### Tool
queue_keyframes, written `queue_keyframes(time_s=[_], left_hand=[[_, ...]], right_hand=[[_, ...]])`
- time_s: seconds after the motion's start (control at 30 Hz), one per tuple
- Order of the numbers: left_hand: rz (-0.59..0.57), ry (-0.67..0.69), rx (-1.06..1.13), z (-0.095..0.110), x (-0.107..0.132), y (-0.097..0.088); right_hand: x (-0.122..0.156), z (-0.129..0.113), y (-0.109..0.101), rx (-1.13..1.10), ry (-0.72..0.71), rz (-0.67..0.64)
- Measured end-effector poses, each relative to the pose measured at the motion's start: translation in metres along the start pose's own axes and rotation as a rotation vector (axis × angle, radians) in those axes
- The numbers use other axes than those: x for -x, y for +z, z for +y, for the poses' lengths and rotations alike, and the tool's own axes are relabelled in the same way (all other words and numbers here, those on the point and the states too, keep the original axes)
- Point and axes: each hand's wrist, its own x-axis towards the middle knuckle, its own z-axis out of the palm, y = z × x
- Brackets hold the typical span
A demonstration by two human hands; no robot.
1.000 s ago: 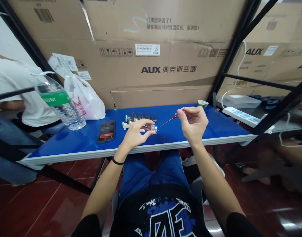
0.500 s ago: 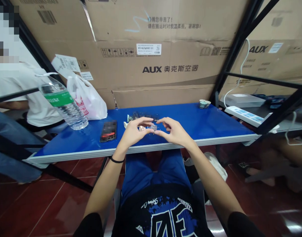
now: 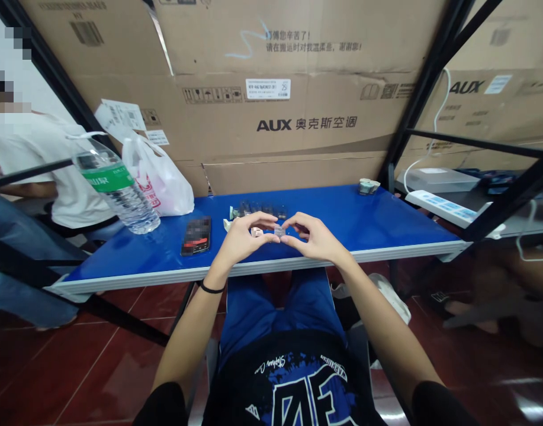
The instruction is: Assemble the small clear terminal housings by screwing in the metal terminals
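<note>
Right hand (image 3: 314, 237) has come inward since 1 s ago: clear block (image 3: 279, 231) sits over tabletop (image 3: 337, 207) between it and left hand (image 3: 243, 238), neither nearer, both nearly closed, pinching opposite sides, long axis unclear.

From my remote seat I see the left forearm (image 3: 191, 328) and the right forearm (image 3: 378, 313) angled inward. The left hand (image 3: 243, 238) and the right hand (image 3: 314, 238) face each other in fingertip pinches, thumbs (image 3: 294, 242) below, bent index fingers (image 3: 263, 219) above (a near mirror pair, to my eye).
</note>
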Motion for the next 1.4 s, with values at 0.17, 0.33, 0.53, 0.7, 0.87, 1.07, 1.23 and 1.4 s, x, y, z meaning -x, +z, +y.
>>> queue_keyframes(time_s=[0.17,0.33,0.53,0.7,0.87,1.07,1.23,1.4], left_hand=[[0.055,0.038,-0.41,-0.02,-0.005,-0.014],[-0.035,-0.075,-0.751,-0.05,-0.007,-0.027],[-0.153,-0.025,-0.634,-0.058,-0.008,-0.033],[-0.101,-0.013,-0.684,-0.063,-0.008,-0.038],[-0.124,-0.055,-0.757,-0.065,-0.01,-0.037],[-0.089,-0.079,-0.678,-0.06,-0.008,-0.037],[-0.045,-0.067,-0.609,-0.057,-0.007,-0.038],[0.003,-0.068,-0.544,-0.037,-0.007,-0.037]], right_hand=[[-0.001,0.002,-0.003,0.045,0.019,0.104],[-0.002,0.003,-0.007,0.096,0.021,0.159],[-0.002,0.001,-0.007,0.104,0.031,0.163],[-0.003,0.001,-0.009,0.132,0.031,0.165],[-0.002,0.002,-0.009,0.14,0.035,0.156],[-0.003,0.004,-0.009,0.161,0.085,0.144],[-0.002,0.004,-0.01,0.177,0.08,0.132],[-0.002,0.005,-0.009,0.18,0.072,0.127]])
